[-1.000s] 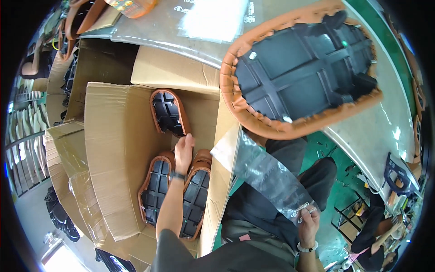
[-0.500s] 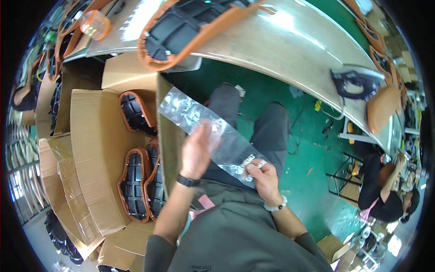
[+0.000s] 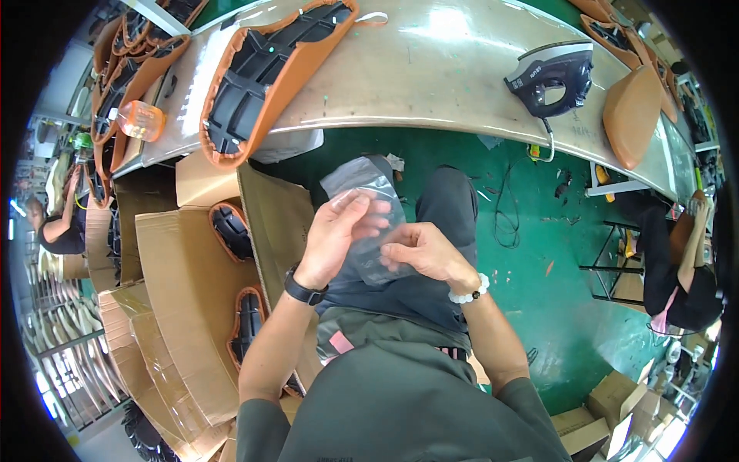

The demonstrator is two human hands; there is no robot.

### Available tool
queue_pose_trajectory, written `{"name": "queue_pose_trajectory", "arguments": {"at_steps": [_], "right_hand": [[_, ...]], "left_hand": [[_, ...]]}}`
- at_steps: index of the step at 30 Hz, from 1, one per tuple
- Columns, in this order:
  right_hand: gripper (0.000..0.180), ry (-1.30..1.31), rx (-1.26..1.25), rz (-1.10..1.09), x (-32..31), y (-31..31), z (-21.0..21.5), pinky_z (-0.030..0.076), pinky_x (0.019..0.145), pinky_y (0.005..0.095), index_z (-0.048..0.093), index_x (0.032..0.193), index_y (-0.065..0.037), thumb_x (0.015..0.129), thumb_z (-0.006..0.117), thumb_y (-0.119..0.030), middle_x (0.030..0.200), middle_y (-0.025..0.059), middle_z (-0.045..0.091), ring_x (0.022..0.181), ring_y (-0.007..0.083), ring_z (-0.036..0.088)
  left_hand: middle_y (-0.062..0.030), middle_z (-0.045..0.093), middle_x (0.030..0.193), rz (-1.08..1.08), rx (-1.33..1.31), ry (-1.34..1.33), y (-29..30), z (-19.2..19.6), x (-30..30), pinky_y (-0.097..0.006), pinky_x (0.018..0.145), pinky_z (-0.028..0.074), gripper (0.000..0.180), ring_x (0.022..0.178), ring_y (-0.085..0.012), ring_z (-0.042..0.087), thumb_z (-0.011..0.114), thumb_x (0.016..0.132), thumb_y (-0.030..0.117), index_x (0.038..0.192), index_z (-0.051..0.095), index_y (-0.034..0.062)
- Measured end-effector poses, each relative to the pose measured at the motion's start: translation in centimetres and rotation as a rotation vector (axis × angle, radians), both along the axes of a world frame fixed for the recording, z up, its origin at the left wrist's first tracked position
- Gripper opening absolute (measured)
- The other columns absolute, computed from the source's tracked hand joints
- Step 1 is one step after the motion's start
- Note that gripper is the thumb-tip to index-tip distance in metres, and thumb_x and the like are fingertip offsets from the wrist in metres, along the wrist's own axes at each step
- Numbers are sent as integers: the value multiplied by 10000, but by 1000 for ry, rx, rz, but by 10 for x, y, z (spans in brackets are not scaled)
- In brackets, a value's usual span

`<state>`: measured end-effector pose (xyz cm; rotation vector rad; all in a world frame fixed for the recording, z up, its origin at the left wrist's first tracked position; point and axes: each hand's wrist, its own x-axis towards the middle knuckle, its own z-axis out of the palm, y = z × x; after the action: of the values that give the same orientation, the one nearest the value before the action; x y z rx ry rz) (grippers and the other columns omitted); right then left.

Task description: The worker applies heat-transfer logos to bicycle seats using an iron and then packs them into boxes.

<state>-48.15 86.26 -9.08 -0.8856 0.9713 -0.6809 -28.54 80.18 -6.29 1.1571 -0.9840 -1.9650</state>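
A clear plastic bag hangs above my lap, folded over and more upright than flat. My left hand, with a dark watch band at the wrist, has its fingers curled and its thumb laid over the bag's upper part. On the bag's right edge, my right hand pinches the film between thumb and bent forefinger; a pale bead bracelet circles that wrist. Part of the bag is hidden behind both hands.
An open carton at my left holds brown-rimmed black padded pieces. On the table ahead lie a larger such piece, a dark iron, a brown pad and an orange bottle. Other people sit at both sides.
The bag, stretched slantwise between my hands before, is now gathered and more upright. My right hand has moved up and left, closer to my left hand. The view has shifted.
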Motion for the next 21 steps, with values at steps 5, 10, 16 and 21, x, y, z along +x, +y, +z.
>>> {"name": "queue_pose_trajectory", "arguments": {"at_steps": [5,10,16,21], "right_hand": [[195,-157,133,-292,-2,-4,-7,524,614,252,669,994,4,951,675,-186,865,96,716,680,136,664],[169,-198,133,-637,-3,-8,-8,530,614,263,658,980,3,964,642,-165,846,87,708,688,137,663],[196,29,-16,-580,-9,-17,3,517,633,269,653,987,7,984,612,-184,864,91,713,688,140,654],[174,-52,-22,-723,-35,-26,9,502,624,258,660,971,-31,984,603,-195,857,66,713,675,126,647]], "left_hand": [[-120,678,1170,88,-222,-207,-7,-19,8,-323,881,518,502,998,-186,657,472,1050,413,1321,538,-4],[-133,679,1172,222,-304,-432,7,-30,40,-343,928,498,429,1022,-199,651,606,990,291,1282,555,-18],[-206,528,1326,359,-1217,-1455,-72,-15,103,-486,1076,382,649,1254,-395,469,795,790,191,1336,491,16],[-163,607,1159,226,-1236,-1555,-139,-4,96,-475,977,426,501,1087,-352,558,787,788,212,1202,588,14]]}}
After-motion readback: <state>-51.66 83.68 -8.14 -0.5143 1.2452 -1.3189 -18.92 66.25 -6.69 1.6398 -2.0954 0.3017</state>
